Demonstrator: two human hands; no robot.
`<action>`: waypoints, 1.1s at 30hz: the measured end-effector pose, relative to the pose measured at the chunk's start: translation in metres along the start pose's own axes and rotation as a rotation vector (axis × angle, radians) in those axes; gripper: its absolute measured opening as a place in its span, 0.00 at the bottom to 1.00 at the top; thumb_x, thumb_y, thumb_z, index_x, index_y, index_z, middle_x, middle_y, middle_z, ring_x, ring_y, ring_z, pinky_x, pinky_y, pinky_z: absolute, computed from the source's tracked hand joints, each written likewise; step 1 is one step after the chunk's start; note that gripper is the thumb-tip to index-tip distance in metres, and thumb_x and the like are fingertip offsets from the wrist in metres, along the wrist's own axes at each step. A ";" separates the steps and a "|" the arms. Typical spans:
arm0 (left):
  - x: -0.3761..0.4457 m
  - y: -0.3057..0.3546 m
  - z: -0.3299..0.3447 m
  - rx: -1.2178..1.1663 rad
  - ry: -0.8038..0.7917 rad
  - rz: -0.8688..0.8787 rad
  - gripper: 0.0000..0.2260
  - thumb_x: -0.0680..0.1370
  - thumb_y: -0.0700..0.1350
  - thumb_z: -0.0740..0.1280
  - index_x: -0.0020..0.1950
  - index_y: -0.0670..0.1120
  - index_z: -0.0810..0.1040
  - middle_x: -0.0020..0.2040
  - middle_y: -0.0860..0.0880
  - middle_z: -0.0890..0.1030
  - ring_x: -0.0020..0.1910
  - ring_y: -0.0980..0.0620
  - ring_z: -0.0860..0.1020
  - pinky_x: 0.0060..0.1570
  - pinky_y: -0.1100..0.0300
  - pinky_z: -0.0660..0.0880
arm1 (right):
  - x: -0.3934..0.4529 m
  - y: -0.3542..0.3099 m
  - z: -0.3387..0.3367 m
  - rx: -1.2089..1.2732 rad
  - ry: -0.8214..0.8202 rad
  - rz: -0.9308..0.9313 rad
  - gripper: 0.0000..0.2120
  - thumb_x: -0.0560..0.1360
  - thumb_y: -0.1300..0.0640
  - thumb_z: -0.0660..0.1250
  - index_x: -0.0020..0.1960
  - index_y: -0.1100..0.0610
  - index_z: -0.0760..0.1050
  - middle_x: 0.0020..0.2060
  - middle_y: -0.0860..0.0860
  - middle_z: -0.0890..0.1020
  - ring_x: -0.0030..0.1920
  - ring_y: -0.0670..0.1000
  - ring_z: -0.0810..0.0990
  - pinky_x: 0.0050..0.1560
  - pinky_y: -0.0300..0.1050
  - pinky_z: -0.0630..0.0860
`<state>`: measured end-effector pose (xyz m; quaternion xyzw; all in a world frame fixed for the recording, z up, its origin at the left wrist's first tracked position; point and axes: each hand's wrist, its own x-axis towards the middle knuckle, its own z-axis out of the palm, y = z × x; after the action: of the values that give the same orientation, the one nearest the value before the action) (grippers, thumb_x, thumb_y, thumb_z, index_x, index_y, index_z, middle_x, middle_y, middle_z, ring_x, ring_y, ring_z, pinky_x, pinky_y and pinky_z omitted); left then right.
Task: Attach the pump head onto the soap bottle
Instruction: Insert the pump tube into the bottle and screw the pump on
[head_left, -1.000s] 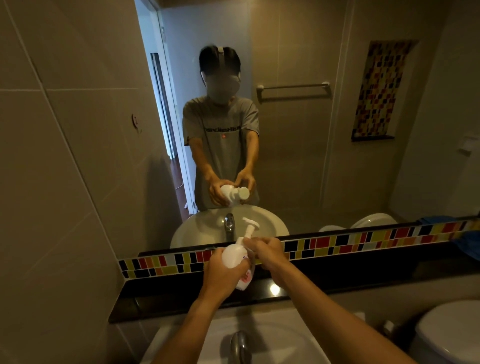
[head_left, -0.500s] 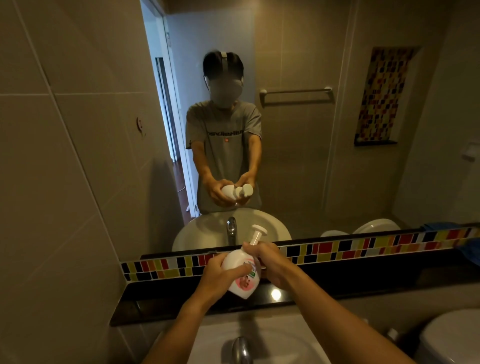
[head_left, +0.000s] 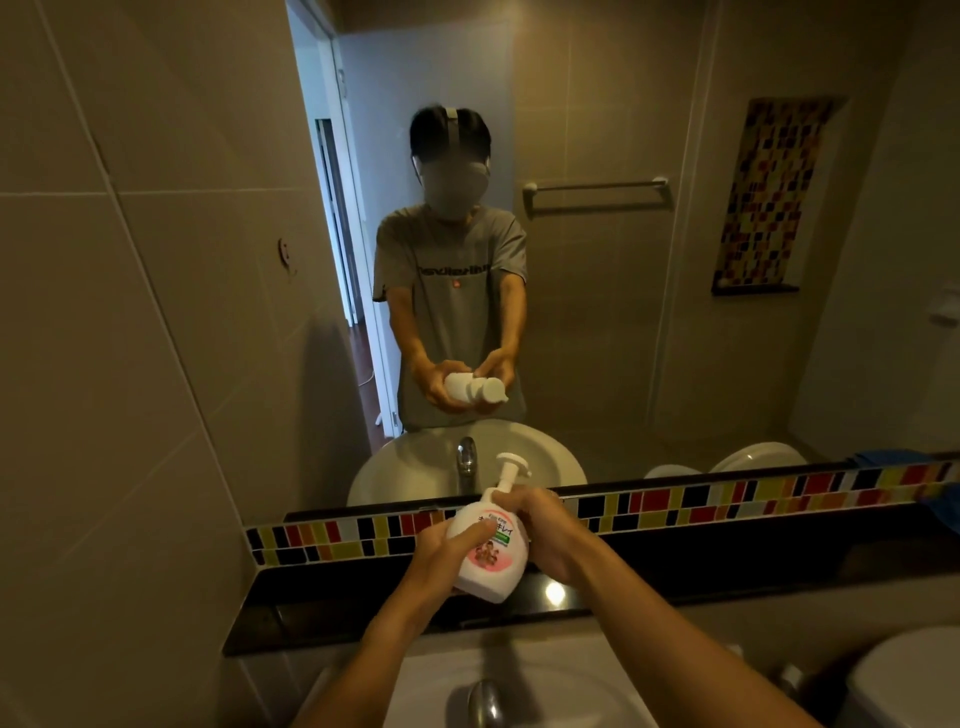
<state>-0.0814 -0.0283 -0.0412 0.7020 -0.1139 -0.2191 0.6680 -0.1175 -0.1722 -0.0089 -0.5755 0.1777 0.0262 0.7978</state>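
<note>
Presently the soap bottle (head_left: 488, 553) is held tilted above the sink (head_left: 545, 691), before the mirror (head_left: 623, 312). Left hand (head_left: 441, 558) wraps its body, fingers closed. Right hand (head_left: 540, 525) grips the neck below the seated pump head (head_left: 511, 467).

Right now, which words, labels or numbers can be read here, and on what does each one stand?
"キレイ": label of the soap bottle, green letters.
Small print on the label's green band: too small to read.
Dark line across the T-shirt in the mirror: reversed and blurred, unreadable.
</note>
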 end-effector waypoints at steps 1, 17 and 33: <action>0.001 -0.001 0.001 0.087 0.036 0.062 0.18 0.72 0.50 0.72 0.59 0.47 0.77 0.49 0.49 0.83 0.48 0.51 0.83 0.39 0.62 0.80 | 0.000 0.000 0.002 -0.056 0.040 -0.025 0.14 0.75 0.60 0.67 0.59 0.63 0.76 0.51 0.60 0.83 0.51 0.59 0.82 0.56 0.57 0.79; 0.004 -0.014 0.003 0.275 0.082 0.159 0.22 0.70 0.49 0.75 0.61 0.52 0.73 0.55 0.51 0.78 0.51 0.53 0.80 0.42 0.64 0.78 | 0.000 0.001 0.000 -0.212 0.092 -0.125 0.12 0.75 0.62 0.67 0.58 0.61 0.78 0.50 0.57 0.83 0.50 0.55 0.82 0.46 0.46 0.77; 0.008 -0.008 -0.014 0.050 -0.052 0.048 0.17 0.72 0.42 0.72 0.61 0.46 0.77 0.55 0.42 0.83 0.52 0.44 0.84 0.51 0.50 0.82 | 0.005 -0.002 0.000 -0.311 -0.004 -0.128 0.14 0.77 0.58 0.65 0.60 0.62 0.79 0.53 0.60 0.84 0.51 0.58 0.84 0.50 0.52 0.80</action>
<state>-0.0690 -0.0190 -0.0503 0.7096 -0.1534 -0.2185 0.6521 -0.1125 -0.1733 -0.0085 -0.7021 0.1330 0.0035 0.6996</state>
